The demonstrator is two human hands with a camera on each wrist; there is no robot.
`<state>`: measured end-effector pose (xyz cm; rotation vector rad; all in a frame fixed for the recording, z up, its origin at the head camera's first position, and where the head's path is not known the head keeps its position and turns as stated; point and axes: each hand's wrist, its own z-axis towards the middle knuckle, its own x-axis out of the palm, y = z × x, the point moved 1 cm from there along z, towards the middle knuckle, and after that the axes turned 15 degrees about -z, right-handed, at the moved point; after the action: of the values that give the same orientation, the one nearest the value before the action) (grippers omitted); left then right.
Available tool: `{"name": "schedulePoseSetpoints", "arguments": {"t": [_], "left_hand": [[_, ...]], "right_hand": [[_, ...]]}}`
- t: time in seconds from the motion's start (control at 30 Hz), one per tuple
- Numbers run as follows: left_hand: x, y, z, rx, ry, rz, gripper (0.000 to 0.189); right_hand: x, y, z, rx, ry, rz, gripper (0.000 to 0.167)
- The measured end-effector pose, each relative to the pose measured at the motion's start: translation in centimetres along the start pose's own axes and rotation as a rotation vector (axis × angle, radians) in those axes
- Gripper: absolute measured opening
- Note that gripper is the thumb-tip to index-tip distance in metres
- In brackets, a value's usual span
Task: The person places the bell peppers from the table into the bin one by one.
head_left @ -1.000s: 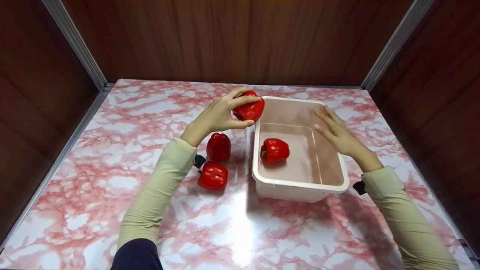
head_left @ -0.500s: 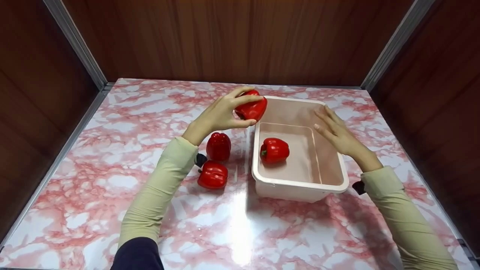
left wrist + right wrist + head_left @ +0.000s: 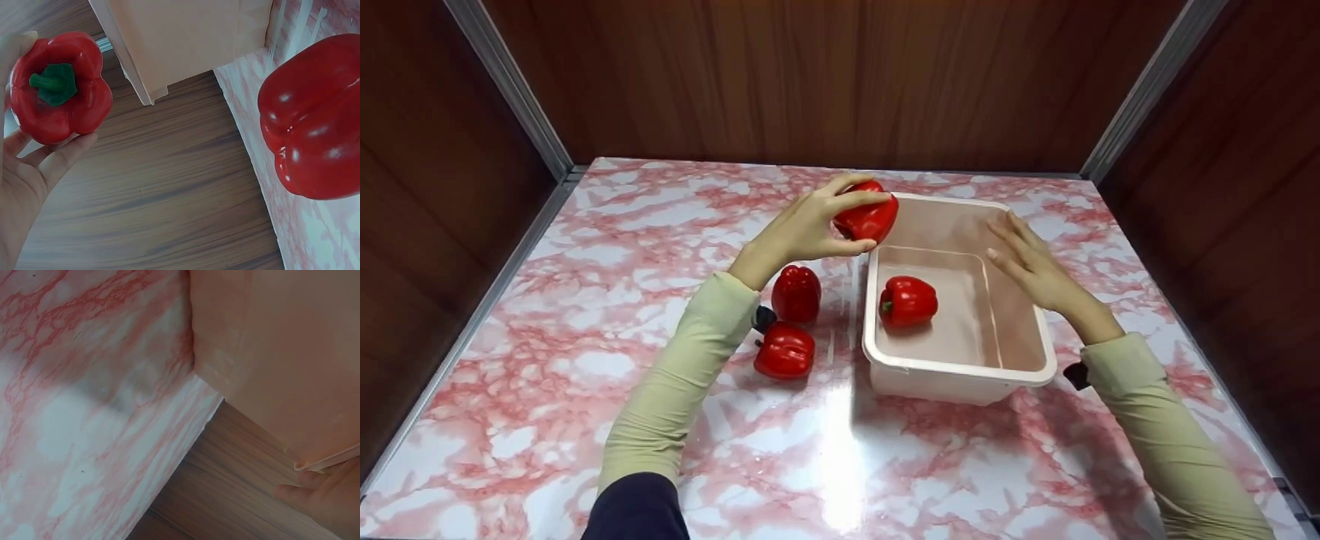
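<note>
My left hand (image 3: 817, 223) grips a red bell pepper (image 3: 867, 213) between thumb and fingers, raised at the back left corner of a pale pink plastic bin (image 3: 956, 367). The left wrist view shows this bell pepper's green stem (image 3: 53, 84) facing the camera. A second bell pepper (image 3: 909, 301) lies on its side inside the bin, by the left wall. Outside, left of the bin, two more bell peppers (image 3: 796, 294) (image 3: 784, 351) stand close together on the table. My right hand (image 3: 1041, 270) rests on the bin's right rim with its fingers extended.
The marbled pink and white table (image 3: 585, 360) carries the bin right of its middle. Brown wood-grain panels (image 3: 840, 82) enclose the back and both sides, with metal posts at the back corners.
My left hand has drifted slightly right with the bell pepper, towards the bin's inside. The right hand, the bin and the other bell peppers have stayed in place.
</note>
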<state>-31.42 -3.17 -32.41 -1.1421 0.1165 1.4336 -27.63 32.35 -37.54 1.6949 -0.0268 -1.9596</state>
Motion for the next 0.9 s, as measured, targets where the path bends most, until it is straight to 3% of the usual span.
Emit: {"name": "schedulePoseSetpoints", "arguments": {"t": [0.27,0.5,0.9], "left_hand": [[0.4,-0.4,0.6,0.029,0.018,-0.035,0.053],[0.7,-0.4,1.0,0.047,0.027,-0.011,0.052],[1.4,-0.7,1.5,0.027,0.068,-0.013,0.053]], "right_hand": [[-0.1,-0.1,-0.1,0.021,0.010,0.003,0.057],[-0.1,-0.1,0.0,0.014,0.006,0.003,0.056],[0.0,-0.1,0.0,0.011,0.004,0.006,0.056]]}}
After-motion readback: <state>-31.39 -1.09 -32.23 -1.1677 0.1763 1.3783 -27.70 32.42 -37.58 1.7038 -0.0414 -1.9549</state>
